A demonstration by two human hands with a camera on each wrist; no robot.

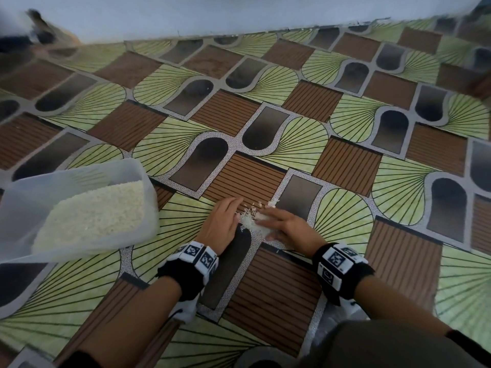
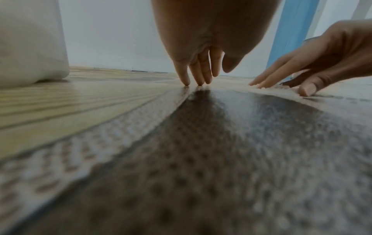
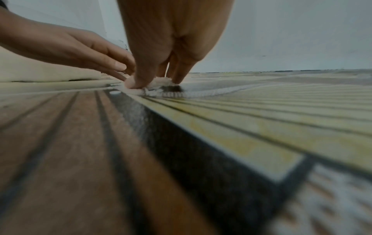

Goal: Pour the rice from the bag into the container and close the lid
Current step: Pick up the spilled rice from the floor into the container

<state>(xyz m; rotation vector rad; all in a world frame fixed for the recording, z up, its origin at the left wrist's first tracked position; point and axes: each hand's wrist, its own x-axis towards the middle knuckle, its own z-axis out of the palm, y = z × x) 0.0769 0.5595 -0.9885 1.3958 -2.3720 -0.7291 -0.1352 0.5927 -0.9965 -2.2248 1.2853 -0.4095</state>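
Where the spilled rice lies on the floor, it sits as a small white heap squarely between my two hands, with a thin scatter of loose grains trailing off on the far side over a brown striped patch of the floor covering. Heap runs roughly across, hand to hand. Right hand is the nearer: straight, flat fingers lie on the heap's right edge, thumb down at its near side; the right wrist view shows a clump banked against them, nothing pinched. Left hand stands on its edge just left of the heap, fingers straight and close together, tips on the floor, acting as a wall. Neither hand holds anything.

Container stands well off to my left, lid off, already holding a deep bed of rice. Bag and lid: I cannot pick out either for certain.

Judgement: main pour looks done; this is gathering the spill. Next move turns on closing right toward left so the heap bunches, then carrying it leftward to the container. Far-side strays lie beyond both sets of fingertips and will likely need a separate sweep toward me
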